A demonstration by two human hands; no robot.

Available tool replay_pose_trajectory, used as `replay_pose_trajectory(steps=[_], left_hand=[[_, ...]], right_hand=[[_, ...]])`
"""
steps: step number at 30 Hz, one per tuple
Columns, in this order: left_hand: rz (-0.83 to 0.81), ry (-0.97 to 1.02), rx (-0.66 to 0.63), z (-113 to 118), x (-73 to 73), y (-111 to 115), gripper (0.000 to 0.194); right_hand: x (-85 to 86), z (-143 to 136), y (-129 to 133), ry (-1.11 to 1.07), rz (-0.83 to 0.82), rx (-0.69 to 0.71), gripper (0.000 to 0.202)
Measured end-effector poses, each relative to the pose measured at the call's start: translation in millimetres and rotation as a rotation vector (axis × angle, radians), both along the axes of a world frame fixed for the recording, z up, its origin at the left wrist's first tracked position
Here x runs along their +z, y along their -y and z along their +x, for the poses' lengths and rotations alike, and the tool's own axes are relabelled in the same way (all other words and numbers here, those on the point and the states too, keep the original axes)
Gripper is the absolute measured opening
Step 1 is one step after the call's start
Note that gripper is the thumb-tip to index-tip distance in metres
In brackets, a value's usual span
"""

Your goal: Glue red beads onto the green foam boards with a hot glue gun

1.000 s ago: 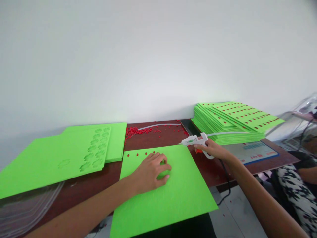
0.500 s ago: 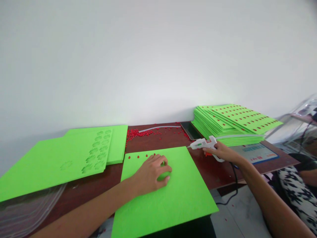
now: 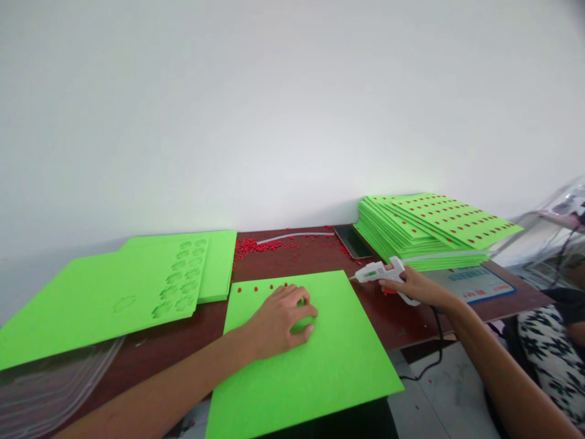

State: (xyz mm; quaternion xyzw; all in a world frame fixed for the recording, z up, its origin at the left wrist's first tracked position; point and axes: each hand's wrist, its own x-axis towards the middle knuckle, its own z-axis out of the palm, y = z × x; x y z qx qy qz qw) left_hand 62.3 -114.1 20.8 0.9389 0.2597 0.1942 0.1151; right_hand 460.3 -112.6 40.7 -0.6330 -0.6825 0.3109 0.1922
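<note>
A green sheet lies over the table's front edge, with several red dots in a row along its top left. My left hand rests on this sheet, fingers bent and apart, the fingertips by the row of dots; no object shows in it. My right hand is wrapped round the handle of a white glue gun with an orange trigger. The gun's nozzle points left, just off the sheet's top right corner. A dark cable hangs down from the gun.
Green sheets with red dots are stacked at the right, beside a phone. Small red pieces and a pale strip lie at the back. Green sheets with cut shapes are at left. A person in patterned clothing is at far right.
My right hand and the glue gun have moved slightly right and down, away from the sheet's corner. My left hand has stayed in place on the sheet.
</note>
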Motion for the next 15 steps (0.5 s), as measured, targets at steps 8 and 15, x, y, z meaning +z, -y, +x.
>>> replay_pose_trajectory(steps=[8,15], left_hand=[[0.002,0.009,-0.004,-0.5,-1.6,-1.2,0.02],[-0.003,0.002,0.0,-0.8,-3.2,-1.4,0.02]], right_hand=[[-7.1,11.5,1.6,0.033,-0.03,-0.042,0.061],[-7.4,13.4,-1.3,0.006,-0.023,-0.028,0.056]])
